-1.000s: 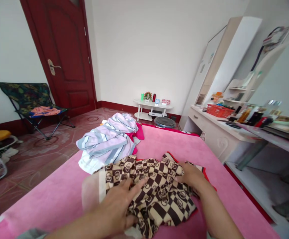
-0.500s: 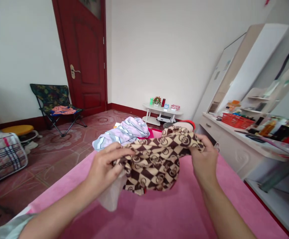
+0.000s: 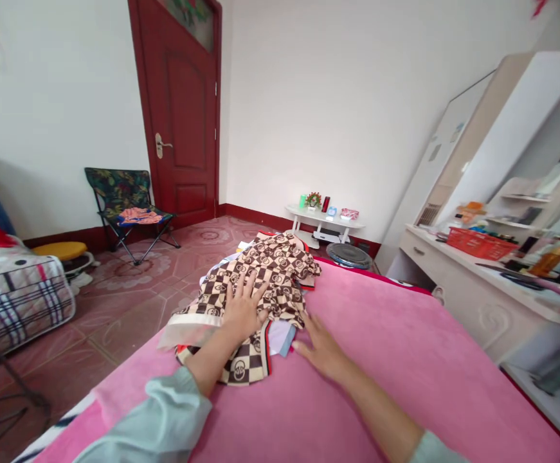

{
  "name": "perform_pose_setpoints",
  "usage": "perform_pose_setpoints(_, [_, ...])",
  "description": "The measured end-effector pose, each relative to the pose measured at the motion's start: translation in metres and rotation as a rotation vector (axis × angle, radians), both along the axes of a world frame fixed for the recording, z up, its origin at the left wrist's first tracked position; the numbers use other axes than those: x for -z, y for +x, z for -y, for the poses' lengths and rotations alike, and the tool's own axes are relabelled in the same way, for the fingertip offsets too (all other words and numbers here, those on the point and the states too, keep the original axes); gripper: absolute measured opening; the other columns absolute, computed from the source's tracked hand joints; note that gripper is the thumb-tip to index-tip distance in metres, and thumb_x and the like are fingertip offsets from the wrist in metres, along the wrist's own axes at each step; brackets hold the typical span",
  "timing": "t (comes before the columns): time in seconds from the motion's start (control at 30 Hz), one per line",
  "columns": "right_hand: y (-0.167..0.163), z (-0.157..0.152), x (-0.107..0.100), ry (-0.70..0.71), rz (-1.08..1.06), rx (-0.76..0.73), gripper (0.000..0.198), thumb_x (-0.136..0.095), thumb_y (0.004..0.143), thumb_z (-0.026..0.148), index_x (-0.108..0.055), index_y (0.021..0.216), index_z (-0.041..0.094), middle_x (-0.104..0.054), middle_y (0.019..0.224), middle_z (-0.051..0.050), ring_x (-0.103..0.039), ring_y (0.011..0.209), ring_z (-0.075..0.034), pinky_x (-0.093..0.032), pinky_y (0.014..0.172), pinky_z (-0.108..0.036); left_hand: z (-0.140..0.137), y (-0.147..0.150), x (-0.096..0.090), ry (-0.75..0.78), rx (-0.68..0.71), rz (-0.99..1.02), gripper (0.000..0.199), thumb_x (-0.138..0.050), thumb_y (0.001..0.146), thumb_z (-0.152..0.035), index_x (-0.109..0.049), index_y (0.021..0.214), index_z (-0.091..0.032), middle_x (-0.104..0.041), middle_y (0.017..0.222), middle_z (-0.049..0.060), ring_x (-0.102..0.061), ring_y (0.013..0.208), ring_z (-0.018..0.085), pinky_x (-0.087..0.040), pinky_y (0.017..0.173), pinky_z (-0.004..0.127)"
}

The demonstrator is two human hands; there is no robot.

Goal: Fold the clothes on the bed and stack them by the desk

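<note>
Open left hand (image 3: 241, 315) is best pressing brown-and-cream checkered cloth (image 3: 276, 256) evenly, open right hand (image 3: 325, 350) possibly touching its four-o'clock edge, neither gripping.

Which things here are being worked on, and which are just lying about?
Being handled:
checked garment, left hand on it, right hand near its edge
lilac cloth underneath

Lying about:
folding chair
peach cloth on it
yellow stool
red basket
</note>
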State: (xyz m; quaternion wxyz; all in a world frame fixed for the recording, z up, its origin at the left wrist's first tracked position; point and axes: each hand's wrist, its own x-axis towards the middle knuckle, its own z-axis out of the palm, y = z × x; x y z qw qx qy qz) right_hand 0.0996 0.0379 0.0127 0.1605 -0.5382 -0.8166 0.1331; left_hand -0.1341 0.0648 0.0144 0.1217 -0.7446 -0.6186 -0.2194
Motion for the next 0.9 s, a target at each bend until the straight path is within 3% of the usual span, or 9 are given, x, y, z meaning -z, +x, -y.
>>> perform_pose_setpoints(0.1, [0.021, 0.041, 0.017, -0.040, 0.189, 0.034, 0.064, -0.033, 0.090, 0.054, -0.026, 0.147, 0.026, -0.018, 0.155, -0.006, -0.010, 0.143, -0.027, -0.011, 0.113, -0.051, 0.002, 0.001, 0.007, 0.021, -0.028, -0.023, 0.069, -0.053, 0.080, -0.052, -0.031, 0.144, -0.035, -0.014, 0.156, 0.000, -0.005, 0.142, 0.035, -0.005, 0.111, 0.056])
perform_pose_setpoints(0.33, [0.027, 0.092, 0.012, 0.028, 0.260, 0.101, 0.059, -0.024, 0.094, 0.053, -0.025, 0.147, 0.028, -0.017, 0.155, -0.004, -0.011, 0.143, -0.024, -0.013, 0.114, -0.049, 0.009, 0.000, 0.006, 0.072, -0.029, -0.017, 0.068, -0.050, 0.083, -0.048, -0.028, 0.146, -0.034, -0.014, 0.156, 0.002, -0.009, 0.142, 0.033, -0.009, 0.111, 0.054])
perform_pose_setpoints(0.7, [0.030, 0.099, 0.015, 0.131, 0.058, 0.104, 0.050, -0.042, 0.091, 0.045, -0.045, 0.137, 0.027, -0.036, 0.148, -0.007, -0.028, 0.137, -0.025, -0.019, 0.112, -0.048, 0.020, -0.002, 0.002, 0.083, -0.012, 0.005, 0.056, -0.051, 0.084, -0.042, -0.042, 0.138, -0.034, -0.027, 0.153, 0.002, -0.019, 0.140, 0.030, -0.017, 0.111, 0.050])
perform_pose_setpoints(0.9, [0.033, 0.103, 0.015, 0.185, -0.003, 0.106, 0.047, -0.048, 0.089, 0.045, -0.048, 0.133, 0.026, -0.041, 0.145, -0.007, -0.032, 0.134, -0.022, -0.021, 0.109, -0.044, 0.009, -0.011, 0.016, 0.132, 0.053, -0.028, 0.051, -0.051, 0.085, -0.040, -0.047, 0.135, -0.029, -0.030, 0.151, 0.003, -0.024, 0.137, 0.030, -0.023, 0.108, 0.047])
